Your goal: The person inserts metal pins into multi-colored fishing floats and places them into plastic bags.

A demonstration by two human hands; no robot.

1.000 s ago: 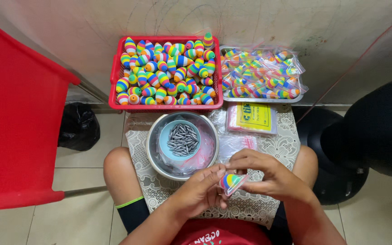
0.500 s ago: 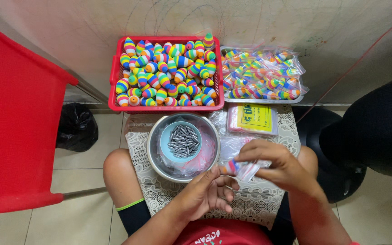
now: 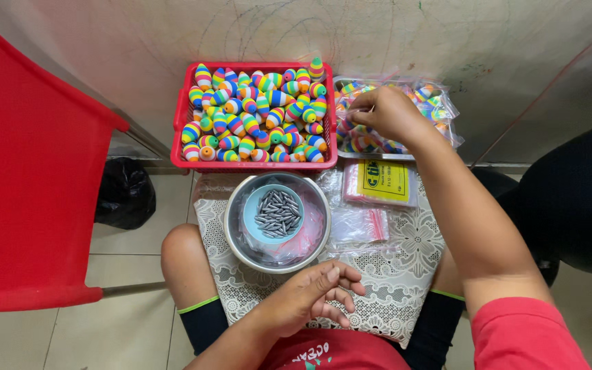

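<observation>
**Right hand on bagged floats, left hand resting on lap**

At the far right of the work area, a pile of clear plastic bags filled with rainbow-striped foam floats is seen on a metal tray, just beside the red plastic basket. The bagged floats are oval, banded in red, yellow, green, blue and pink. The right hand is laid on this pile, fingers curled down together onto the bags; whether anything is pinched cannot be told. The left hand is held loosely half-open over the white lace cloth, nothing gripped.

Counted: one basket, heaped with dozens of loose striped floats; one steel bowl holding one pale blue cup of many grey metal sinkers; two stacks of flat zip bags.
</observation>
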